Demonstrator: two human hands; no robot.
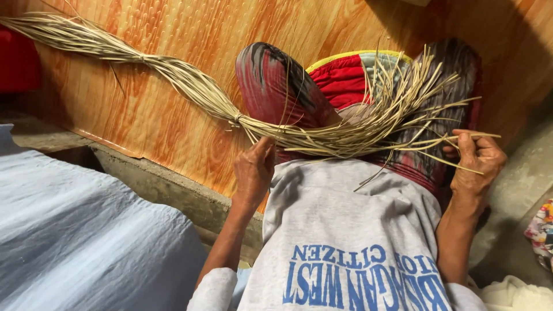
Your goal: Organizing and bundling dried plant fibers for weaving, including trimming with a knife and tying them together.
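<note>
Head view: dried straw bundle [190,86] across the lap, both hands at its loose end.

Left hand [253,170] closed on the straw just below the tie [236,118], thumb up, fingers pinching the gathered strands. Right hand [475,161] well apart at the far side, pinching a few single strands between thumb and fingers. Loose ends [397,109] fanned out between the two hands, over the patterned trousers [273,83] and above the grey shirt [345,230]. Rest of the bundle stretched up and away to the left across the orange wood-grain floor [173,34], beyond the left hand. Pale blue cloth [80,236] lower left.
</note>
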